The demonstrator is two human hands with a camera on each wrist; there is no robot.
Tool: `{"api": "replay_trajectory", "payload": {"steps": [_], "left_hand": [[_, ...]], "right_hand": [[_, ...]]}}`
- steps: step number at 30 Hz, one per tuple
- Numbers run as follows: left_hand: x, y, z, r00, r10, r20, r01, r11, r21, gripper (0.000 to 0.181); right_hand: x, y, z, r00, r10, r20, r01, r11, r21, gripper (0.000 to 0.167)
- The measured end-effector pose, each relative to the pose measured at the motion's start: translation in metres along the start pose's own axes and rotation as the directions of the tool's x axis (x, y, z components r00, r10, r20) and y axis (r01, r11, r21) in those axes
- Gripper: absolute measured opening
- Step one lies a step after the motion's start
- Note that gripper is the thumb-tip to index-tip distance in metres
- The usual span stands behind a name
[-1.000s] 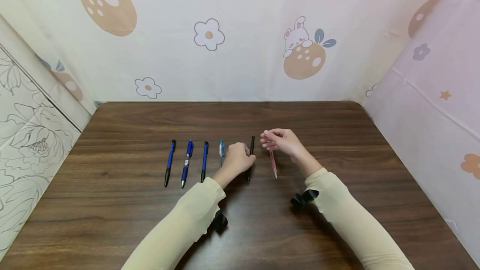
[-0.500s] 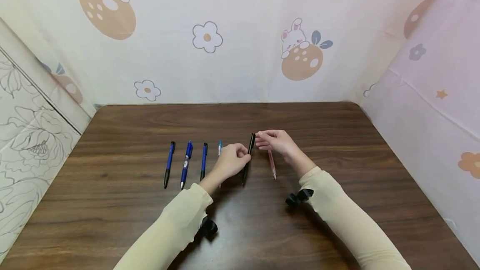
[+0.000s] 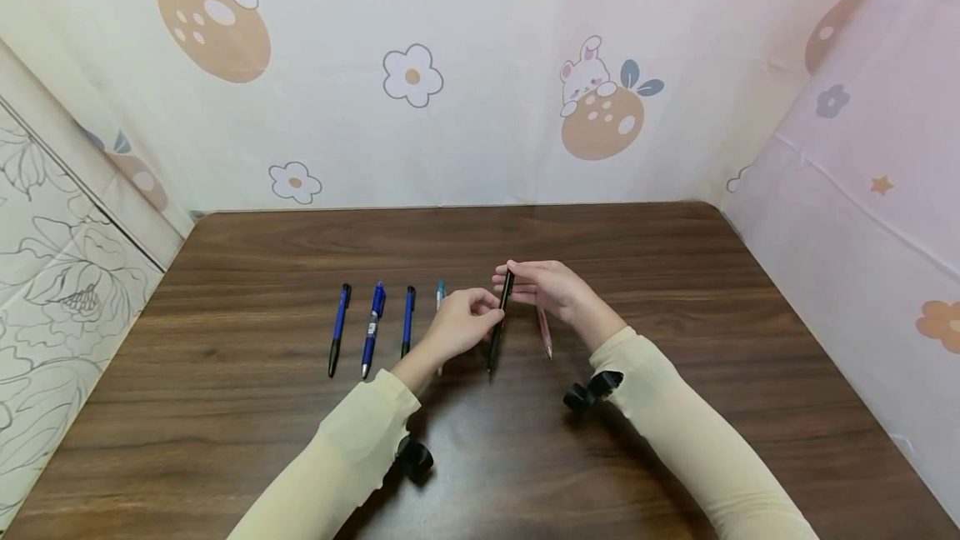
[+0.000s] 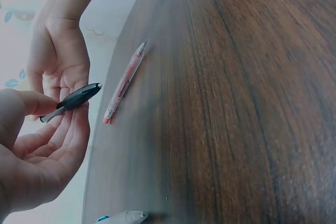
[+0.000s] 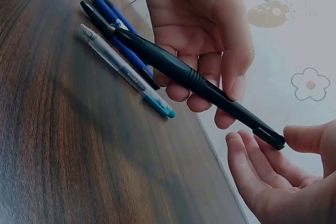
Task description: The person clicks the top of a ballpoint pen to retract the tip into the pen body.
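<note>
One black pen (image 5: 170, 67), apparently clear of the surface (image 3: 637, 273), between both hands, right of the teal-clipped pen (image 5: 122, 68) and just left of the pink pen (image 4: 125, 84). Left hand (image 3: 460, 325): grip narrow, thumb and fingers pinching the barrel. Right hand (image 3: 552, 287): thumb tip at the far, clip end; impossible to tell whether pinching or merely touching. Likeliest trouble: dropping the black pen by loosening on the left before securing on the right. Possible too: twisting in that pinch if pushed sideways, or nudging the pink pen by lowering the right hand.
</note>
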State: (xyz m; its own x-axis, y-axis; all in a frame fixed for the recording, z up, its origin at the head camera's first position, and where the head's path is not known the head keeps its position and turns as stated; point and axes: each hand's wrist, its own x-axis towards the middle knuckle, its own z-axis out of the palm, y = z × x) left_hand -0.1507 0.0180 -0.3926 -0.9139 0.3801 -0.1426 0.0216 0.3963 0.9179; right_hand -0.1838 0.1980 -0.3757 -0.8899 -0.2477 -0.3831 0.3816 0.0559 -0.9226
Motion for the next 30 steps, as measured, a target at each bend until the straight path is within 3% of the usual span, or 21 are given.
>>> {"api": "replay_trajectory", "payload": {"steps": [7,12,18,23,30], "left_hand": [[0.001,-0.005,-0.001,0.998,-0.047,0.048,0.056,0.980,-0.193,0.022],[0.002,-0.009,-0.002,0.987,-0.119,0.104,0.148,0.927,-0.344,0.027],[0.001,-0.015,-0.003,0.971,-0.147,0.188,0.222,0.846,-0.484,0.030],[0.000,-0.015,-0.007,0.947,-0.172,0.269,0.296,0.792,-0.534,0.030],[-0.001,-0.013,-0.010,0.933,-0.159,0.322,0.321,0.772,-0.548,0.033]], "right_hand": [[0.000,-0.002,0.003,1.000,-0.002,0.012,0.001,0.995,0.104,0.046],[0.001,-0.004,0.005,1.000,-0.005,0.024,0.000,0.983,0.186,0.046],[0.001,-0.004,0.006,0.999,-0.014,0.029,0.009,0.983,0.183,0.047],[0.002,-0.004,0.006,0.999,-0.015,0.033,0.009,0.982,0.187,0.047],[0.003,-0.005,0.007,0.999,-0.023,0.042,0.014,0.979,0.201,0.046]]}}
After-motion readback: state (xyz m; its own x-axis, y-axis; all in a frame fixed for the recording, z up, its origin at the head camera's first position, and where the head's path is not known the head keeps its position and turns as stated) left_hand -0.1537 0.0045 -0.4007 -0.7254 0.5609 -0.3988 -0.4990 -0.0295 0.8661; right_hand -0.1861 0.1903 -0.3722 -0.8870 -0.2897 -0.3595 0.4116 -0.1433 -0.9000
